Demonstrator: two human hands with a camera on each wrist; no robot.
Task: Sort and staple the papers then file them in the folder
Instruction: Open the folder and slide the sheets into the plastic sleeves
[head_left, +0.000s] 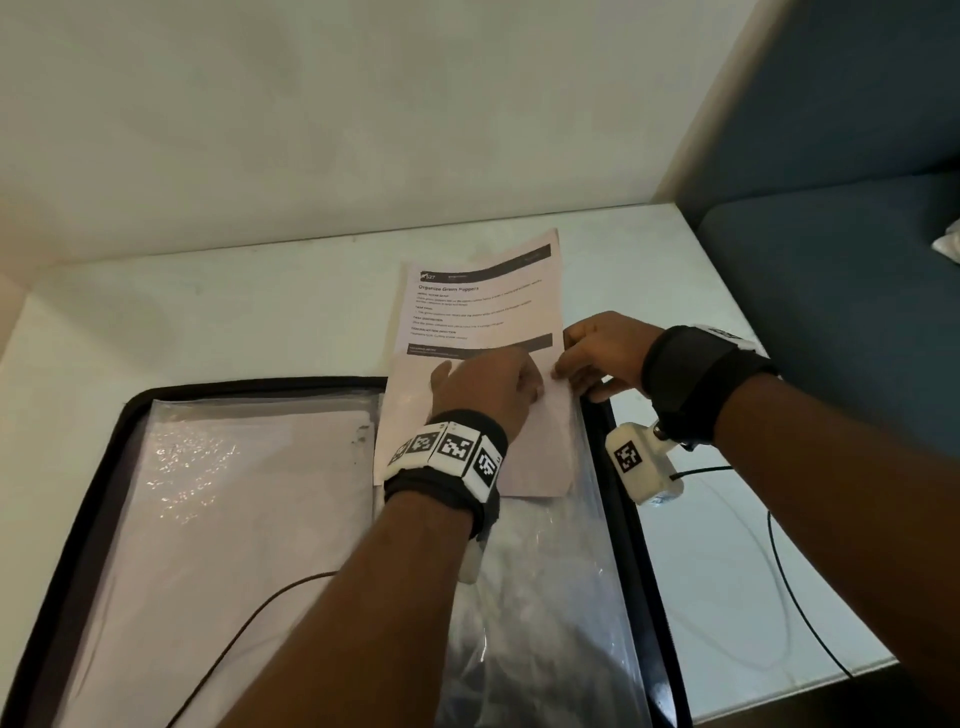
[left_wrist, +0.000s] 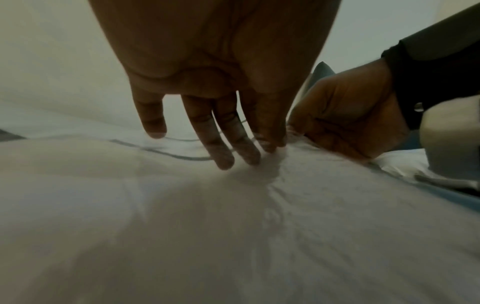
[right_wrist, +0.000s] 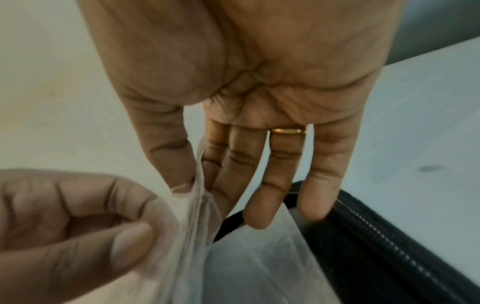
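The left hand (head_left: 485, 387) lies nearest, its straight fingers (left_wrist: 223, 156) pressing flat on the papers (head_left: 480, 312). Just to their right, the right hand (head_left: 602, 353) pinches the sheets' edge between thumb and fingers (right_wrist: 213, 164), a gold ring (right_wrist: 287, 131) on one finger. Under both hands the papers' lower end enters a clear sleeve (head_left: 571, 597) of the open black zip folder (head_left: 631, 519). Cables (head_left: 789, 597) trail near the wrists. Beyond the fingers, the white bench (head_left: 208, 312) meets a pale wall (head_left: 311, 104); a blue seat (head_left: 831, 260) stands further right.

Dim, soft indoor light; blurred wrist views, wide-angle warping.
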